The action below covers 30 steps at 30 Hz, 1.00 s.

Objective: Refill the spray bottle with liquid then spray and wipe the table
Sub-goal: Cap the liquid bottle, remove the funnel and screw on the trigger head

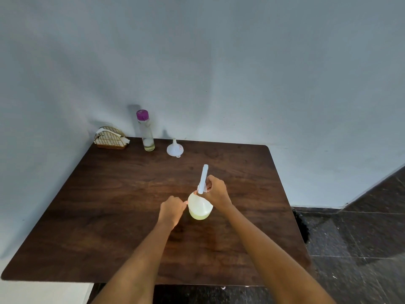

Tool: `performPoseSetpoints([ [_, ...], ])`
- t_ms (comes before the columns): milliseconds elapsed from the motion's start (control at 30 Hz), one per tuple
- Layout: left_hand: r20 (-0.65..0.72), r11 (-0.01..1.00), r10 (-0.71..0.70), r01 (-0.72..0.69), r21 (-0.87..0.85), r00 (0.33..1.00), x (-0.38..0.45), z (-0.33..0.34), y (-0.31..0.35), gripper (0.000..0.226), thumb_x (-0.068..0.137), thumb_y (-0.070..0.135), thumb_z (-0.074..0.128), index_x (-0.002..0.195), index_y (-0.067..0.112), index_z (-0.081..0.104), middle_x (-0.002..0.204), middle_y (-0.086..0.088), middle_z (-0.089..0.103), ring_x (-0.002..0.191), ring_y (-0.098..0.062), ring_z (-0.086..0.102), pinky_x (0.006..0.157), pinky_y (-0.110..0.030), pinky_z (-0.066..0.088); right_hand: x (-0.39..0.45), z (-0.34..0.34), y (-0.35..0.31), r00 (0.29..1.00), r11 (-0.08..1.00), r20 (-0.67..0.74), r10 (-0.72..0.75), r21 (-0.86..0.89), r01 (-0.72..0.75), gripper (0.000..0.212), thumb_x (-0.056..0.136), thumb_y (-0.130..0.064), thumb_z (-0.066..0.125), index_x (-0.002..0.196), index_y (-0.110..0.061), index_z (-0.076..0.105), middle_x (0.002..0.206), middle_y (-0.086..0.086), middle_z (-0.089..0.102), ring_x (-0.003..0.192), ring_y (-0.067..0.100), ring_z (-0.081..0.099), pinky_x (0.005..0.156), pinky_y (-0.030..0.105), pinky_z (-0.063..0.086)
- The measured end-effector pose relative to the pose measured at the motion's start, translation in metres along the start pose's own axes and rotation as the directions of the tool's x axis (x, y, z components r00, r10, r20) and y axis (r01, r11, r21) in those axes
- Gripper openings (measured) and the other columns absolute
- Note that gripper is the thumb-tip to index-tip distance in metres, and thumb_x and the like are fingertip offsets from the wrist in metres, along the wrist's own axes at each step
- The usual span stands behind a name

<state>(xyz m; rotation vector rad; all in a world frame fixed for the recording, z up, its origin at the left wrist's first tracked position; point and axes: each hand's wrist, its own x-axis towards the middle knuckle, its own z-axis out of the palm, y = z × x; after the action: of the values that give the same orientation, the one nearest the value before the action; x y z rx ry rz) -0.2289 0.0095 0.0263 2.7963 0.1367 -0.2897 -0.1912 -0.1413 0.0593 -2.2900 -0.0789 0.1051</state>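
Observation:
A translucent spray bottle [200,207] with pale yellow-green liquid at its bottom stands in the middle of the dark wooden table [109,205]. Its white trigger head [203,178] points away from me. My right hand [215,190] grips the trigger head at the bottle's neck. My left hand [172,210] is beside the bottle's left side with its fingers curled, the fingertips touching the bottle wall. A tall clear bottle with a purple cap [145,130], nearly empty, stands at the back left. A white funnel [174,148] sits upside down beside it.
A wire napkin holder with white napkins [111,138] sits at the table's back left corner against the wall. Dark tiled floor [361,238] lies to the right of the table, with a dark object [303,224] by the table's right edge.

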Motion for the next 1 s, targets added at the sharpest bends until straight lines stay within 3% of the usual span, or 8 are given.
performPoseSetpoints([
  [67,-0.027,0.992,0.094,-0.096,-0.076,0.995,0.002,0.003,-0.001,0.018,0.095,0.029,0.053,0.102,0.015,0.062,0.110,0.002,0.061,0.104,-0.013,0.059,0.082,-0.022,0.047,-0.002,0.006,-0.001,0.998,0.999,-0.047,0.034,0.022,-0.033,0.040,0.070,-0.030,0.080,0.097,-0.011,0.057,0.095,0.003,0.062,0.082,0.012,0.056,0.065,0.016,0.046],
  [167,-0.056,0.921,0.157,-0.166,-0.352,0.986,0.000,0.007,0.009,0.053,0.079,0.029,0.072,0.126,0.022,0.049,0.130,0.009,0.052,0.123,-0.013,0.047,0.097,-0.034,0.047,-0.007,0.012,-0.004,0.989,0.994,-0.119,0.084,0.076,-0.075,0.037,0.070,-0.030,0.081,0.080,-0.018,0.047,0.080,-0.003,0.055,0.070,0.011,0.054,0.055,0.012,0.037],
  [300,-0.191,0.771,0.067,-0.172,-0.613,0.979,0.002,0.010,0.033,0.050,0.080,0.024,0.074,0.126,0.019,0.053,0.118,0.001,0.066,0.108,-0.019,0.061,0.089,-0.039,0.055,-0.015,0.018,-0.001,0.979,0.978,-0.169,0.114,0.195,-0.080,0.041,0.068,-0.027,0.082,0.073,-0.017,0.043,0.071,-0.004,0.051,0.061,0.008,0.048,0.051,0.017,0.037],
  [533,-0.284,0.740,-0.051,-0.154,-0.655,0.958,0.003,0.011,0.054,0.023,0.089,0.013,0.063,0.110,0.004,0.064,0.103,-0.011,0.071,0.094,-0.024,0.067,0.076,-0.025,0.051,-0.027,0.012,0.010,0.987,0.961,-0.158,-0.030,0.268,0.072,0.024,0.077,-0.013,0.074,0.095,-0.009,0.059,0.088,-0.004,0.063,0.076,0.007,0.058,0.070,0.017,0.051],
  [667,-0.252,0.728,-0.048,-0.139,-0.672,0.966,0.005,0.008,0.050,0.030,0.087,0.019,0.067,0.113,0.004,0.066,0.107,-0.013,0.071,0.097,-0.026,0.066,0.083,-0.029,0.052,-0.026,0.013,0.004,0.983,0.959,-0.175,-0.059,0.265,0.104,0.041,0.083,-0.006,0.065,0.121,-0.007,0.049,0.115,0.005,0.064,0.101,0.010,0.061,0.086,0.015,0.050],
  [733,-0.215,0.733,-0.034,-0.121,-0.670,0.976,0.005,0.006,0.048,0.030,0.088,0.017,0.064,0.115,0.004,0.065,0.109,-0.014,0.070,0.100,-0.028,0.065,0.083,-0.029,0.051,-0.024,0.018,-0.003,0.984,0.957,-0.177,-0.036,0.277,0.084,0.043,0.084,-0.006,0.065,0.123,-0.008,0.047,0.117,0.007,0.064,0.105,0.015,0.062,0.084,0.013,0.048],
  [900,-0.094,0.789,-0.017,-0.044,-0.613,0.995,0.006,0.011,0.036,0.034,0.086,0.011,0.067,0.112,-0.009,0.062,0.109,-0.023,0.067,0.100,-0.033,0.065,0.080,-0.028,0.051,-0.023,0.020,-0.009,0.969,0.956,-0.235,0.083,0.293,-0.011,0.053,0.074,-0.012,0.075,0.113,-0.011,0.041,0.098,0.000,0.053,0.088,0.013,0.056,0.070,0.010,0.045],
  [1000,-0.099,0.770,-0.002,-0.062,-0.635,0.995,0.005,0.012,0.035,0.036,0.086,0.011,0.068,0.120,0.000,0.062,0.112,-0.017,0.068,0.102,-0.029,0.065,0.079,-0.027,0.052,-0.023,0.022,-0.006,0.969,0.956,-0.229,0.088,0.292,-0.018,0.054,0.071,-0.019,0.078,0.110,-0.016,0.043,0.099,-0.001,0.054,0.089,0.012,0.056,0.068,0.011,0.046],
])
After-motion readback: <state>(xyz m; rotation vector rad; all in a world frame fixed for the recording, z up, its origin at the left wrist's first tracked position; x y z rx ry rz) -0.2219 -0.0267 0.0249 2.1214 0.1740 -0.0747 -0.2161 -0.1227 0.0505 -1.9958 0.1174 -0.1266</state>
